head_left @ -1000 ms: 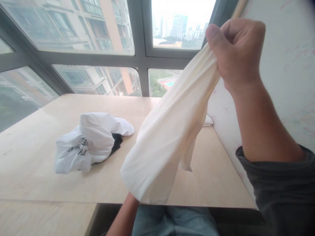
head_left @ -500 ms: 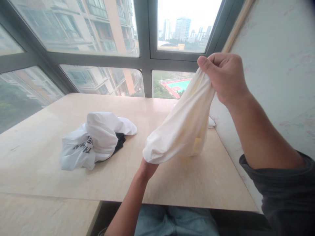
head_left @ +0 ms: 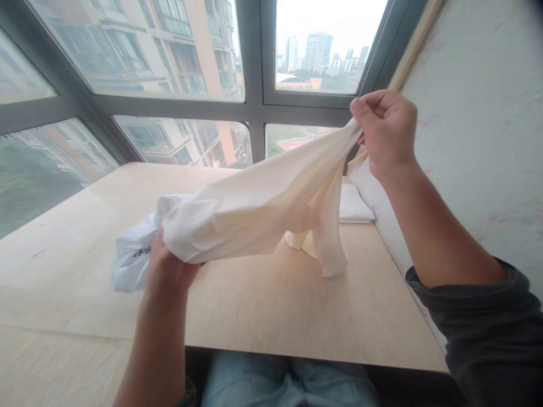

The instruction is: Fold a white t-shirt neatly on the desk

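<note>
A cream-white cloth garment (head_left: 254,198) is stretched in the air between my hands, rising to the right. My right hand (head_left: 384,127) pinches its upper end in front of the window frame. My left hand (head_left: 172,263) is at the lower left end, with its fingers covered by the cloth, so their grip is hidden. One loose part of the garment hangs down to the table below its middle. Behind my left hand lies a crumpled white garment (head_left: 131,260) with dark lettering, partly covered by the stretched cloth.
The pale wooden table (head_left: 271,316) reaches back to the windows. A folded white cloth (head_left: 354,204) lies at its back right, near the patterned wall (head_left: 479,141). My legs in blue jeans (head_left: 288,384) are under the front edge.
My left hand has moved left and up, pulling the cream-white garment out wider toward the lettered one. My right hand has hardly moved. More of the folded white cloth now shows.
</note>
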Motion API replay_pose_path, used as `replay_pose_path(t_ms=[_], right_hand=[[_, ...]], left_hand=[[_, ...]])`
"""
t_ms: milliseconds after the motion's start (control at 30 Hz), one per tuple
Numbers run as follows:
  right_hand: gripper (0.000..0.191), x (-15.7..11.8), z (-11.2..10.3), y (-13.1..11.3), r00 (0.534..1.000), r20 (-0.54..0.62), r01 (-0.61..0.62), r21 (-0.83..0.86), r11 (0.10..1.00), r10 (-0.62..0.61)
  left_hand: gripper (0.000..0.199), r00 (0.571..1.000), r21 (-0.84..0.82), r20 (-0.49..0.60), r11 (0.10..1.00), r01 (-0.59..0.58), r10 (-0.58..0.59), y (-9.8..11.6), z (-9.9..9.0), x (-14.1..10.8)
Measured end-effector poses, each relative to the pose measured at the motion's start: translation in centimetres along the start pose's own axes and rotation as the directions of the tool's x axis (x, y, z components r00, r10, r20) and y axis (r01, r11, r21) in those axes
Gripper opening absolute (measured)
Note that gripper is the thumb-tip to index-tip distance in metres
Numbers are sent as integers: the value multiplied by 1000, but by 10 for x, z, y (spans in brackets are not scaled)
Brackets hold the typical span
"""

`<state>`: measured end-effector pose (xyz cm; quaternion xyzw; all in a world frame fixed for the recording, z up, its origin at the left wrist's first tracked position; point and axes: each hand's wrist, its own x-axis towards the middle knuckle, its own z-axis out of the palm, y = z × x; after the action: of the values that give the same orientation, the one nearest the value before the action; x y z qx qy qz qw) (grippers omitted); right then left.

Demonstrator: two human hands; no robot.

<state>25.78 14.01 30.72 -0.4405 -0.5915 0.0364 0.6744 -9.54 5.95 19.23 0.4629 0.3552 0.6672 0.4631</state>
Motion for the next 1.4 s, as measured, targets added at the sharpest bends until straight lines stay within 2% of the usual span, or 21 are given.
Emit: replay_pose_path(t_ms=[100, 200, 267, 333, 400, 433, 467, 533, 567, 600, 667, 767, 867, 1000, 1033, 1100, 1167, 1233, 1300, 1367, 1400], right_hand=[[24, 7, -1, 2, 985, -168, 47, 56, 997, -37], [25, 4, -6, 15, 974, -220, -37, 79, 996, 53], [25, -8, -8, 28, 968, -224, -97, 101, 990, 118], [25, -29, -9, 40, 970, -161, -168, 98, 981, 182], [28, -57, -9, 50, 962, 18, -275, 22, 961, 274], [30, -72, -9, 55, 930, 159, -326, -54, 944, 330], [31, -88, -9, 59, 869, 312, -355, -147, 923, 384], [32, -119, -8, 69, 696, 557, -319, -325, 890, 453], [31, -134, -7, 74, 627, 623, -272, -388, 881, 468], [30, -147, -7, 80, 587, 652, -226, -436, 871, 479], [31, -172, -6, 93, 584, 626, -181, -520, 835, 517], [41, -208, -3, 112, 609, 522, -200, -628, 752, 597], [53, -244, 5, 121, 589, 472, -277, -644, 713, 656], [50, -283, 31, 107, 575, 395, -547, -466, 696, 716], [49, -289, 38, 100, 552, 408, -634, -360, 684, 727], [48, -297, 50, 83, 451, 528, -804, -111, 584, 720], [47, -300, 57, 65, 320, 687, -920, 60, 388, 652], [46, -297, 56, 51, 216, 795, -969, 103, 224, 567], [43, -292, 51, 44, 180, 840, -979, 102, 176, 513], [41, -287, 43, 46, 207, 844, -968, 106, 226, 495], [41, -285, 38, 51, 243, 826, -955, 112, 276, 508]], left_hand=[[48, 967, 174, -79, 958, -226, 243, 45, -17, -5], [29, 934, 211, -156, 935, -285, 320, 57, -41, -18], [24, 947, 155, -260, 976, -154, 191, 42, -60, -25], [27, 923, 83, -384, 996, 33, 1, 14, -79, -31], [33, 880, 52, -456, 983, 177, -134, -19, -91, -40], [36, 869, 68, -465, 972, 226, -170, -35, -94, -45], [39, 870, 109, -453, 957, 270, -194, -49, -94, -51], [45, 901, 272, -372, 903, 334, -221, -72, -88, -63], [46, 924, 388, -314, 859, 334, -218, -81, -82, -68], [47, 948, 511, -245, 805, 303, -201, -89, -75, -72], [46, 986, 714, -74, 682, 159, -152, -102, -60, -77], [58, 977, 817, 154, 574, -44, -145, -121, -38, -79], [83, 945, 818, 257, 567, -102, -202, -140, -16, -79], [101, 929, 768, 288, 636, -79, -233, -157, 15, -79], [102, 927, 747, 292, 662, -66, -237, -160, 22, -79], [105, 926, 716, 293, 697, -47, -238, -162, 33, -77], [101, 934, 704, 276, 709, -35, -228, -163, 36, -74], [81, 938, 687, 265, 726, -21, -223, -161, 32, -71], [54, 928, 656, 291, 754, -17, -232, -156, 23, -67], [35, 928, 645, 303, 764, -31, -218, -145, 12, -63], [32, 940, 653, 282, 756, -41, -192, -136, 6, -59]])
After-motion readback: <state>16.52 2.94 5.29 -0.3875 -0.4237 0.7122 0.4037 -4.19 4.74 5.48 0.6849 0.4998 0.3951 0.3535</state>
